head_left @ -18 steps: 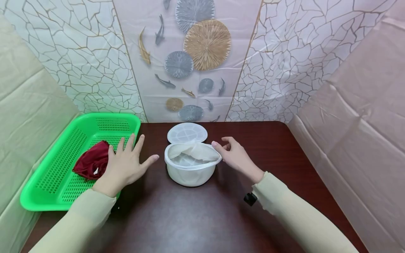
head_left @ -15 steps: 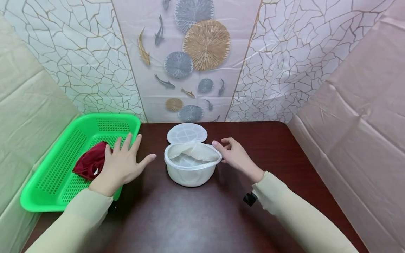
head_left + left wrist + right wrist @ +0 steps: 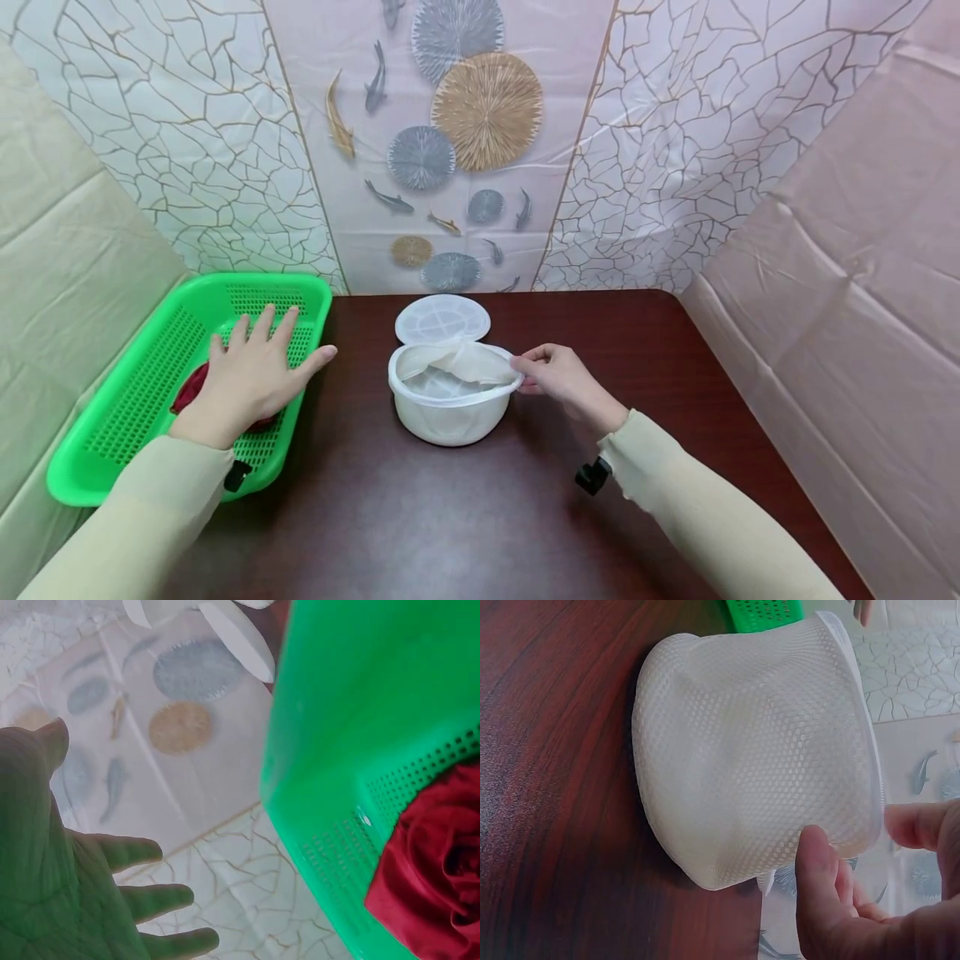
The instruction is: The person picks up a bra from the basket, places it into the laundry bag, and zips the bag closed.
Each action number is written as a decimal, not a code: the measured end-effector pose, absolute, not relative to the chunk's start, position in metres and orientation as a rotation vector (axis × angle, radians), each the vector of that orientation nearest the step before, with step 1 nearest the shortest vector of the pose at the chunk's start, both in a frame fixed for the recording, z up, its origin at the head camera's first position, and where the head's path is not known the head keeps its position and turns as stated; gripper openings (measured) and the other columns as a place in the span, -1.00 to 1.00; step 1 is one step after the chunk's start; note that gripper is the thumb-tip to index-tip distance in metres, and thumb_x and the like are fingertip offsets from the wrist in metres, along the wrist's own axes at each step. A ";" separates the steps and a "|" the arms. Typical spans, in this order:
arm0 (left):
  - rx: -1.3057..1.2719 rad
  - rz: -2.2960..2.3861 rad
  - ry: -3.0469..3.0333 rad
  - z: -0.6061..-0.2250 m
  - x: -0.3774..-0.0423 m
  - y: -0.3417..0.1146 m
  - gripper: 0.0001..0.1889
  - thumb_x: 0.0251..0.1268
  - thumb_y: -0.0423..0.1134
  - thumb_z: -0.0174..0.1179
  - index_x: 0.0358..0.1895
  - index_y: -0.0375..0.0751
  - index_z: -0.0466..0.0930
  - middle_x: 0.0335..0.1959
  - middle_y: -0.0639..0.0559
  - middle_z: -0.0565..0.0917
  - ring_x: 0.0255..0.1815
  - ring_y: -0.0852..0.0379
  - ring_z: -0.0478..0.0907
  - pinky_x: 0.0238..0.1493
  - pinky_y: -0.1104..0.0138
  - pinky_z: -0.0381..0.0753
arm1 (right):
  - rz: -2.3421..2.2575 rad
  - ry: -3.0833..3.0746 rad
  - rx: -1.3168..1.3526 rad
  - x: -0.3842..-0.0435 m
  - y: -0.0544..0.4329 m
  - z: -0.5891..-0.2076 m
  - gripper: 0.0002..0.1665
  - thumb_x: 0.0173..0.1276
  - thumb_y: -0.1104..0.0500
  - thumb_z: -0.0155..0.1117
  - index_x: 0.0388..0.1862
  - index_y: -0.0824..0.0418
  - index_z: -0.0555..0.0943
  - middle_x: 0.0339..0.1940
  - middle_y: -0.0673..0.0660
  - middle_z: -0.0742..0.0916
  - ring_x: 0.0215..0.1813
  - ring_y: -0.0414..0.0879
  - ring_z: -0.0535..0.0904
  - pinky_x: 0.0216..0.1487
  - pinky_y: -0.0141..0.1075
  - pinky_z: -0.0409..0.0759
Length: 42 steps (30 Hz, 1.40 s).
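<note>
A white mesh laundry bag [image 3: 450, 417] with a stiff rim stands on the table, its round lid [image 3: 442, 319] folded back behind it. At the right side of the rim my right hand [image 3: 566, 379] pinches the edge: thumb on top, fingers against the mesh below, as the right wrist view shows. My left hand [image 3: 251, 375] hovers with spread fingers over a green plastic basket [image 3: 123, 417]. Beneath that hand lies a dark red satin cloth [image 3: 439, 870], mostly covered in the head view. It appears bunched and swirled in the left wrist view.
The dark red-brown table [image 3: 450, 533] spreads in front of and to the right of the bag. Patterned sheeting [image 3: 480, 208] closes off the back, and plain beige sheeting [image 3: 847, 275] stands along both sides. A small black device [image 3: 592, 475] is at the right wrist.
My left hand has moved left, farther over the basket and the red cloth. My right fingers have closed in on the bag's rim and now pinch it.
</note>
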<state>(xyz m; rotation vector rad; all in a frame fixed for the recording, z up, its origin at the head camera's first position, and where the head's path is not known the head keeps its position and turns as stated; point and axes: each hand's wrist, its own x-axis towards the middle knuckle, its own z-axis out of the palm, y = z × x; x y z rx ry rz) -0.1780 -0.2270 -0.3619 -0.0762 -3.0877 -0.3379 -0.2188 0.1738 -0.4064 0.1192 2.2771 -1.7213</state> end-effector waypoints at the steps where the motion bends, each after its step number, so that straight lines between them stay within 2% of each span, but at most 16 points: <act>1: -0.066 -0.342 -3.096 -0.362 -0.179 -0.229 0.09 0.14 0.61 -0.36 0.55 -0.15 -0.14 0.48 -0.42 -0.06 0.38 -0.59 -0.17 0.17 -0.46 -0.31 | -1.727 2.268 0.118 -0.219 0.174 -0.408 -0.57 0.31 0.16 0.33 -0.03 0.47 0.48 -0.14 0.33 0.64 -0.28 0.03 0.68 -0.09 -0.10 0.64; 8: -0.026 -0.371 -3.194 -0.366 -0.188 -0.250 0.14 0.14 0.60 -0.31 0.52 -0.31 -0.13 0.44 -0.52 -0.06 0.34 -0.64 -0.18 0.12 -0.49 -0.27 | -1.714 2.279 0.059 -0.218 0.176 -0.414 -0.72 0.32 0.28 0.24 -0.10 0.50 0.56 -0.14 0.34 0.63 -0.29 -0.01 0.69 -0.14 -0.16 0.65; 18: 0.025 -0.371 -3.396 -0.378 -0.197 -0.273 0.18 0.16 0.55 -0.13 0.46 -0.51 -0.06 0.38 -0.65 -0.07 0.29 -0.70 -0.16 0.09 -0.48 0.01 | -1.704 2.284 0.074 -0.216 0.175 -0.414 -0.75 0.33 0.32 0.21 -0.09 0.48 0.55 -0.12 0.33 0.61 -0.26 0.00 0.68 -0.12 -0.12 0.65; 20: 0.039 -0.399 -3.432 -0.381 -0.197 -0.277 0.19 0.16 0.53 -0.11 0.43 -0.57 -0.06 0.36 -0.66 -0.06 0.23 -0.69 0.01 0.02 -0.38 0.26 | -1.700 2.287 0.074 -0.215 0.175 -0.414 -0.76 0.33 0.31 0.21 -0.10 0.46 0.55 -0.12 0.32 0.61 -0.26 0.00 0.68 -0.12 -0.11 0.64; 22: 0.039 -0.435 -3.463 -0.384 -0.198 -0.281 0.16 0.19 0.49 -0.06 0.40 -0.61 -0.02 0.31 -0.68 0.01 0.08 -0.62 0.23 -0.17 -0.20 0.48 | -1.692 2.296 0.067 -0.215 0.175 -0.415 -0.76 0.34 0.31 0.21 -0.10 0.46 0.55 -0.13 0.31 0.61 -0.26 0.00 0.68 -0.12 -0.11 0.64; 23: 0.036 -0.442 -3.478 -0.385 -0.198 -0.284 0.14 0.19 0.47 -0.03 0.38 -0.62 0.01 0.27 -0.66 0.09 0.00 -0.56 0.30 -0.26 -0.11 0.53 | -1.690 2.298 0.068 -0.215 0.175 -0.415 -0.77 0.34 0.31 0.21 -0.10 0.46 0.55 -0.14 0.31 0.62 -0.27 0.00 0.68 -0.11 -0.11 0.64; 26: -0.002 -0.454 -3.519 -0.391 -0.200 -0.290 0.10 0.21 0.42 0.02 0.34 -0.66 0.04 0.20 -0.64 0.24 -0.06 -0.46 0.38 -0.30 -0.04 0.56 | -1.692 2.303 0.057 -0.215 0.175 -0.415 -0.76 0.33 0.31 0.20 -0.10 0.47 0.55 -0.14 0.32 0.62 -0.29 -0.01 0.67 -0.13 -0.13 0.65; 29: -0.051 -0.442 -3.546 -0.397 -0.202 -0.297 0.09 0.22 0.39 0.04 0.32 -0.69 0.06 0.17 -0.60 0.35 0.08 -0.49 0.34 -0.09 -0.18 0.47 | -1.709 2.298 0.061 -0.215 0.175 -0.415 -0.76 0.32 0.32 0.21 -0.10 0.48 0.56 -0.16 0.33 0.63 -0.31 -0.01 0.67 -0.14 -0.14 0.65; 31: -0.061 -0.456 -3.566 -0.400 -0.202 -0.300 0.10 0.23 0.38 0.04 0.32 -0.72 0.03 0.19 -0.62 0.33 0.15 -0.52 0.29 -0.01 -0.22 0.42 | -1.717 2.294 0.056 -0.216 0.175 -0.416 -0.75 0.31 0.33 0.21 -0.10 0.49 0.56 -0.17 0.35 0.64 -0.32 -0.02 0.67 -0.13 -0.13 0.65; 35: -0.054 -0.473 -3.582 -0.407 -0.203 -0.304 0.10 0.22 0.33 0.10 0.30 -0.75 0.01 0.18 -0.64 0.33 0.17 -0.55 0.26 0.01 -0.23 0.41 | -1.712 2.302 0.062 -0.216 0.175 -0.418 -0.76 0.30 0.33 0.22 -0.11 0.49 0.56 -0.22 0.34 0.65 -0.35 -0.05 0.67 -0.15 -0.12 0.65; 42: -0.069 -0.495 -3.588 -0.415 -0.205 -0.304 0.10 0.17 0.22 0.24 0.28 -0.80 -0.05 0.17 -0.69 0.28 0.17 -0.59 0.23 0.04 -0.24 0.39 | -1.744 2.297 0.026 -0.216 0.176 -0.423 -0.78 0.29 0.36 0.20 -0.13 0.50 0.57 -0.26 0.30 0.66 -0.36 -0.05 0.66 -0.05 0.04 0.59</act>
